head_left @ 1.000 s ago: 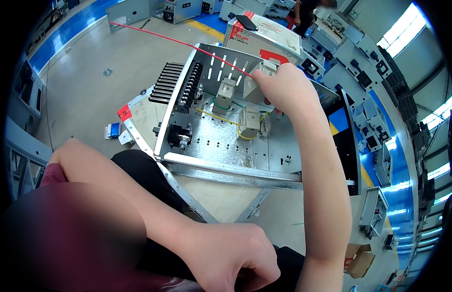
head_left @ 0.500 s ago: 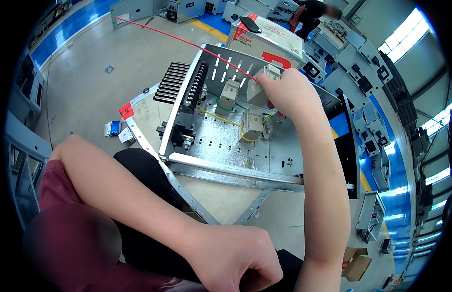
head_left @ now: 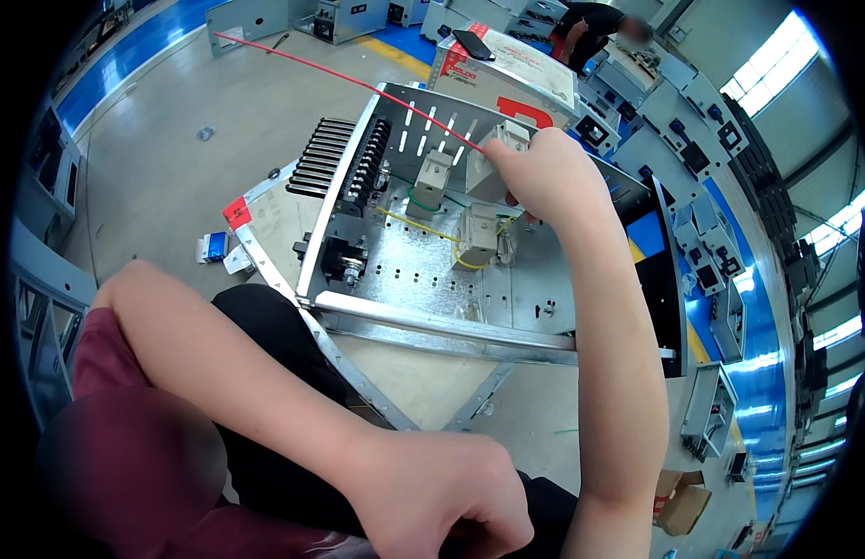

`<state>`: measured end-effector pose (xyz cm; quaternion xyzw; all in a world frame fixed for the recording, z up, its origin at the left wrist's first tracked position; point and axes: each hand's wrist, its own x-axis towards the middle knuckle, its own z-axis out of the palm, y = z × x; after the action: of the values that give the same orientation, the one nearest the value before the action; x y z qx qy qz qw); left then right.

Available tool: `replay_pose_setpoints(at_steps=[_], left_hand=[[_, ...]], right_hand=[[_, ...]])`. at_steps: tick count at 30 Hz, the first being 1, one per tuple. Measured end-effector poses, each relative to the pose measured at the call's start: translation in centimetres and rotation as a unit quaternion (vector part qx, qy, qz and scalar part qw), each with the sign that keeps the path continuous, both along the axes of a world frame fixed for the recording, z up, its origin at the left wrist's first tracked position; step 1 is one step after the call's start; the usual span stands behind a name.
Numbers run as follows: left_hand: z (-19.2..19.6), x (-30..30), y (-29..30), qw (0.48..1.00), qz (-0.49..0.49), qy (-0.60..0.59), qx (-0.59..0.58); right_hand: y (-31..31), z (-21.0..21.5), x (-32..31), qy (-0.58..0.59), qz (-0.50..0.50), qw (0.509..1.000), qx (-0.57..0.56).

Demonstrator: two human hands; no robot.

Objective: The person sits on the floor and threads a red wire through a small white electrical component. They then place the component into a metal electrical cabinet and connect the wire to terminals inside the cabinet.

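Observation:
My right hand (head_left: 555, 182) is closed on a long thin red wire (head_left: 353, 79), pinched between thumb and fingers. The wire stretches from there to the far left, over the wall of an open metal box (head_left: 423, 279). Beside that hand stands a beige block (head_left: 488, 177), partly covered by it. Two similar beige blocks, one left (head_left: 429, 184) and one nearer (head_left: 477, 235), are fixed in the box; a green wire (head_left: 423, 206) and a yellow wire (head_left: 418, 224) run by them. Low in front of me, my left hand (head_left: 442, 498) is curled closed; whatever it grips is hidden.
A black terminal strip (head_left: 365, 166) lines the box's left wall. The box rests on a wooden-topped stand (head_left: 395, 377) with metal edges. Behind it a phone (head_left: 473, 45) lies on a large carton (head_left: 507, 79). Another person (head_left: 586, 33) is at the back; grey cabinets stand around.
The whole view has shifted slightly, with the box a little further left. Both hands keep almost the same pose, and the right still pinches the red wire.

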<state>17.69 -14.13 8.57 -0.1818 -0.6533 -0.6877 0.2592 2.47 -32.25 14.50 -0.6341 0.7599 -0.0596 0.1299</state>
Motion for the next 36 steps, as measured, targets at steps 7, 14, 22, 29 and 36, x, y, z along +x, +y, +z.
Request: replay_pose_setpoints(at_steps=[7, 14, 22, 29, 36], left_hand=[[0.45, -0.40, 0.21, 0.999, 0.012, 0.045, 0.015], [0.48, -0.50, 0.12, 0.998, 0.016, 0.057, 0.007], [0.44, -0.43, 0.32, 0.998, 0.003, 0.062, 0.008], [0.17, -0.40, 0.36, 0.999, -0.024, 0.042, 0.008], [0.13, -0.37, 0.17, 0.999, -0.030, 0.028, -0.001]], right_hand=[[-0.06, -0.17, -0.10, 0.007, -0.003, 1.000, -0.005], [-0.11, -0.17, -0.07, 0.004, -0.003, 1.000, -0.003], [0.03, -0.10, 0.13, 0.008, -0.006, 1.000, -0.002], [0.11, 0.11, 0.20, 0.005, -0.008, 1.000, 0.009], [0.12, 0.09, 0.17, 0.004, -0.006, 1.000, 0.009]])
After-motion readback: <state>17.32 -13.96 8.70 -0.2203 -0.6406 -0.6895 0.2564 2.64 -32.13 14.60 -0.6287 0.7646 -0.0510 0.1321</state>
